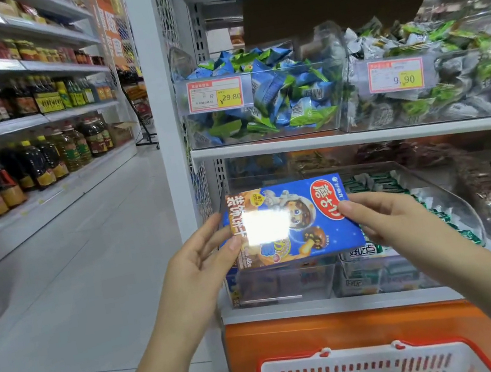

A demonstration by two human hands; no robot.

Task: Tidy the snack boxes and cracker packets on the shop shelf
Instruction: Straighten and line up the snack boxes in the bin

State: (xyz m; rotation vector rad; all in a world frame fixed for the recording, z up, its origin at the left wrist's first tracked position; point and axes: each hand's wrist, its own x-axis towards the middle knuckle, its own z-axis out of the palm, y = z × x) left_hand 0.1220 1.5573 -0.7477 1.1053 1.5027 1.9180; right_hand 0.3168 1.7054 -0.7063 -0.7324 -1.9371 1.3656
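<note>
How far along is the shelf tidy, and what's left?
Done: some boxes already sit in the clear bin on the lower shelf. In hand: the blue snack box, pinched at its ends by the left hand and right hand, is over that bin, not yet placed. Left: setting it in, then the green cracker packets in the neighbouring bin, which look uneven.

Glare blots the middle of the snack box (303,205) — the bottom edge crops the red basket (358,352).
</note>
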